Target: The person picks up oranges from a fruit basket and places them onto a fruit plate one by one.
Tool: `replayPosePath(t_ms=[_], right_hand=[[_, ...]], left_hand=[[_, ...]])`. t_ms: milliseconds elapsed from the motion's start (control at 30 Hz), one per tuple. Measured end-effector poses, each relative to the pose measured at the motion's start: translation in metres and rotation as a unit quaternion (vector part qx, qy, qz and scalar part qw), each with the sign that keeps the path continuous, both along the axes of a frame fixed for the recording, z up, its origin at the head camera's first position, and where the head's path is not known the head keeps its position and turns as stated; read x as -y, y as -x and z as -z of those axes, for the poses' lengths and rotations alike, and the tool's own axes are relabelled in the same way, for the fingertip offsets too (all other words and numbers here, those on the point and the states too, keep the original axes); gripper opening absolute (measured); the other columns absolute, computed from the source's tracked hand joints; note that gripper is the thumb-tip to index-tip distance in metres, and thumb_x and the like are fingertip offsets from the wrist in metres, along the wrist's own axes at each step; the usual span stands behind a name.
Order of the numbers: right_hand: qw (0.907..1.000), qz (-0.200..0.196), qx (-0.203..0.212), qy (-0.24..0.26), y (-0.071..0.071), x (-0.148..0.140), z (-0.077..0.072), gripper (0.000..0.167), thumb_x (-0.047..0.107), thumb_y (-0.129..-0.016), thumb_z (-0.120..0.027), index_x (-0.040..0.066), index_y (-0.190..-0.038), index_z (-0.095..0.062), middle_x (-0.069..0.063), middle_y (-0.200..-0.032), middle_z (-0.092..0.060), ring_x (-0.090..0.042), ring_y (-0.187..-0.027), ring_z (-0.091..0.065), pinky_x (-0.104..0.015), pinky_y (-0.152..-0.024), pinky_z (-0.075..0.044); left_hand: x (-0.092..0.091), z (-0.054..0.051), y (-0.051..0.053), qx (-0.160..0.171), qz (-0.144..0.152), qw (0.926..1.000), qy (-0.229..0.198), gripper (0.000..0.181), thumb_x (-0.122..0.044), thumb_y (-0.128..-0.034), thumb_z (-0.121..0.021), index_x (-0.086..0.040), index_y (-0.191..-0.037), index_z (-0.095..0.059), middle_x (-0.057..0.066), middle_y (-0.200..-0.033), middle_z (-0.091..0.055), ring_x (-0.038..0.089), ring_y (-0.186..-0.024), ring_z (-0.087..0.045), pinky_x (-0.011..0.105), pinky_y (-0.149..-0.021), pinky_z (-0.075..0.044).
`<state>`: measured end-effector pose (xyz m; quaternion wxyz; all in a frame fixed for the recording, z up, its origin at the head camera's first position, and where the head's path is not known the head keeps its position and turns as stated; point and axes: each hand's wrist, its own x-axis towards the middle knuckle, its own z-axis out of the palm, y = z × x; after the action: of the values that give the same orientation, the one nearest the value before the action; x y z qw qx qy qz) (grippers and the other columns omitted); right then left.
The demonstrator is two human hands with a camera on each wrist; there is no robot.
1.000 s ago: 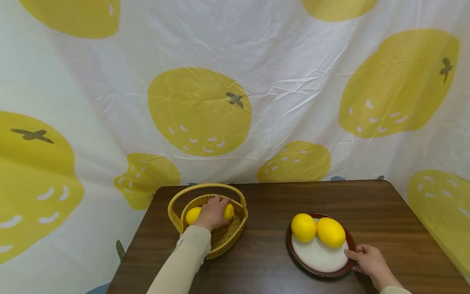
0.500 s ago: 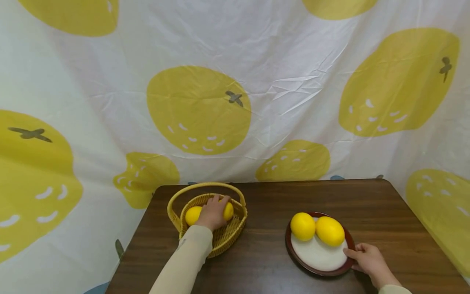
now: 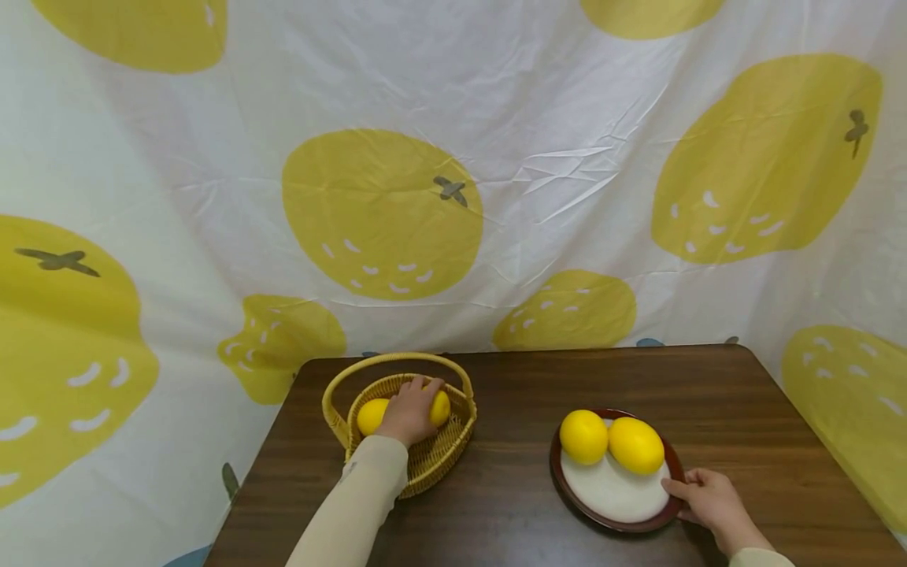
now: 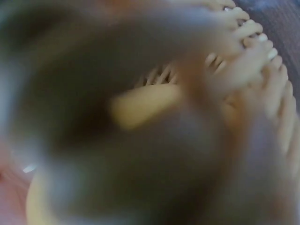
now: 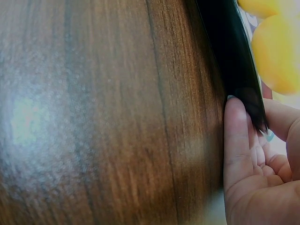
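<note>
The left hand (image 3: 409, 413) lies inside a tan, boat-shaped wicker basket (image 3: 434, 474) with one arched handle, near the far left corner of the dark brown wooden table (image 3: 510, 441). Its fingers curve round a smooth yellow oval fruit (image 3: 441, 408), gripping it; the hand covers much of that fruit, and the sleeve hides part of the basket's near wall. A second yellow fruit (image 3: 372, 416) sits in the basket, partly behind the hand. The left wrist view is mostly blur, with wicker legible only along its right side.

Toward the table's right edge, the right hand (image 3: 712, 504) pinches the rim of a round white plate with a dark red border (image 3: 615, 500), thumb above, fingers beneath. Two yellow fruits (image 3: 584, 437) (image 3: 636, 446) lie side by side on its far half; the right wrist view cuts them off. Four fruits show: two per container.
</note>
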<state>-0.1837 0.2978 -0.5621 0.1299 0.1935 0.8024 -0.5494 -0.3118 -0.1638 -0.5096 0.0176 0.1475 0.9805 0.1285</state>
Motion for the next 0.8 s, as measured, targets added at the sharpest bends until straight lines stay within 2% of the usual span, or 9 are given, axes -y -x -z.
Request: replayPosePath(t_ms=[233, 533, 800], right_hand=[[1.0000, 0.001, -0.002, 0.003, 0.0007, -0.0002, 0.0012, 0.054, 0.024, -0.095, -0.070, -0.016, -0.120, -0.043, -0.019, -0.100, -0.055, -0.019, -0.083, -0.059, -0.032, -0.073, -0.061], [1.0000, 0.005, -0.002, 0.002, 0.0012, 0.0001, 0.0023, 0.056, 0.025, -0.094, -0.072, -0.016, -0.120, -0.043, -0.019, -0.099, -0.054, -0.019, -0.082, -0.059, -0.031, -0.072, -0.060], [1.0000, 0.004, -0.005, -0.001, 0.0011, -0.0011, 0.0045, 0.054, 0.025, -0.095, -0.072, -0.014, -0.117, -0.043, -0.024, -0.108, -0.048, -0.019, -0.083, -0.059, -0.031, -0.072, -0.060]], left_hand=[[0.0011, -0.0009, -0.0020, 0.001, 0.001, 0.9999, -0.017, 0.072, -0.019, -0.0818, -0.085, -0.021, -0.144, -0.050, 0.014, -0.139, -0.050, 0.037, -0.126, -0.052, 0.057, -0.101, -0.047], [0.0022, -0.0013, -0.0062, 0.011, -0.002, 0.9980, -0.062, 0.074, -0.018, -0.0817, -0.085, -0.019, -0.146, -0.049, 0.015, -0.140, -0.050, 0.036, -0.123, -0.054, 0.055, -0.095, -0.051], [0.0034, -0.0013, -0.0078, 0.018, -0.007, 0.9962, -0.085, 0.079, -0.019, -0.0826, -0.084, -0.015, -0.151, -0.045, 0.017, -0.148, -0.046, 0.036, -0.131, -0.051, 0.054, -0.100, -0.050]])
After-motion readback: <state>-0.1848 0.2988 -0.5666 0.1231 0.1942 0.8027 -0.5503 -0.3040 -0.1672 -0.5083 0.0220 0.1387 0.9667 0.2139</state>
